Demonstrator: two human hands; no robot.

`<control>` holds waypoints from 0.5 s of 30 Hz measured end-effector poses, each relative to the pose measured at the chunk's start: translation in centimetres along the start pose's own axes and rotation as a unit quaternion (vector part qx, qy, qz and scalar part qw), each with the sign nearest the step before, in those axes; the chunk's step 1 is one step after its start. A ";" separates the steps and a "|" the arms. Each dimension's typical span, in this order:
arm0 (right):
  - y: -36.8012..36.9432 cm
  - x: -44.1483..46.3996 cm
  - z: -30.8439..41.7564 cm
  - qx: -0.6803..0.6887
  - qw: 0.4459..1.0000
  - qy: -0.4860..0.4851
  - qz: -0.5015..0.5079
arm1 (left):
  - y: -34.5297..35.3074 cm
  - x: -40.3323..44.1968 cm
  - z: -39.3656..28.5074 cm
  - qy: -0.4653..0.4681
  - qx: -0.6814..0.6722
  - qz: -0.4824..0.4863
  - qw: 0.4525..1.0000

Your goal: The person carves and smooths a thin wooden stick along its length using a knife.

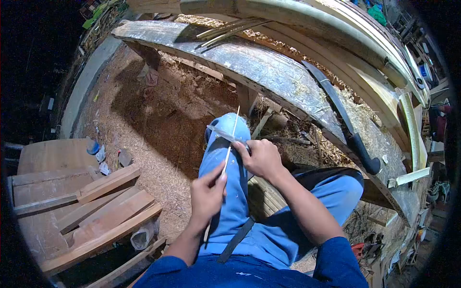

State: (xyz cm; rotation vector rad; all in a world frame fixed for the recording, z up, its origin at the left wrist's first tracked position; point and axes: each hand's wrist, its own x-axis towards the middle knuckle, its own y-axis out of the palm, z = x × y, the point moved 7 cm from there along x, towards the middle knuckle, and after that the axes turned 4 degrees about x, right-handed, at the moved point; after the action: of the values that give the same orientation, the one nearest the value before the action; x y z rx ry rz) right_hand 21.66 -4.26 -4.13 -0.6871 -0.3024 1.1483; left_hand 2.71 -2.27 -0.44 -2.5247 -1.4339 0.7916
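- Knife (222, 134): gripped in the right hand (263, 157), fingers closed around its handle, blade across the stick (227, 158).
- Stick: pinched by the left hand (207, 196), thumb against fingers, above the left leg (236, 180).
- Machete (336, 102): lying on the weathered plank (261, 69).
- Shirt (211, 277): pale marking, illegible.

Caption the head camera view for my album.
Left hand steadying a thin pale wooden strip, right hand holding a small knife with a shiny metal blade across it.
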 end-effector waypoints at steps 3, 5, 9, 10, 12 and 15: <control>0.0 -0.1 0.6 0.009 1.000 -0.001 0.007 | 0.7 4.4 -0.9 0.022 0.003 -0.009 1.000; 0.0 0.1 -0.1 -0.001 1.000 0.019 0.009 | 1.0 5.1 -0.8 0.035 -0.006 -0.010 0.999; 0.3 0.0 -0.3 -0.023 1.000 -0.014 -0.006 | 0.6 4.4 -0.9 0.064 -0.001 -0.027 0.998; 0.3 0.0 0.0 -0.040 0.999 -0.029 -0.015 | 0.4 4.2 -0.7 0.054 -0.003 -0.026 0.998; 0.4 0.1 0.3 -0.055 0.997 -0.043 -0.021 | 0.0 3.8 -0.4 0.043 -0.009 -0.024 0.999; 0.7 0.1 0.8 -0.061 0.996 -0.055 -0.023 | -0.5 3.0 0.1 0.014 -0.030 -0.023 0.999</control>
State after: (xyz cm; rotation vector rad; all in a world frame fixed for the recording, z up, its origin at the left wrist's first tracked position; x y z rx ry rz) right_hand 20.78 -3.78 -3.97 -0.7218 -0.4836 1.1323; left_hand 3.50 0.54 -1.47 -2.5251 -1.5224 0.7135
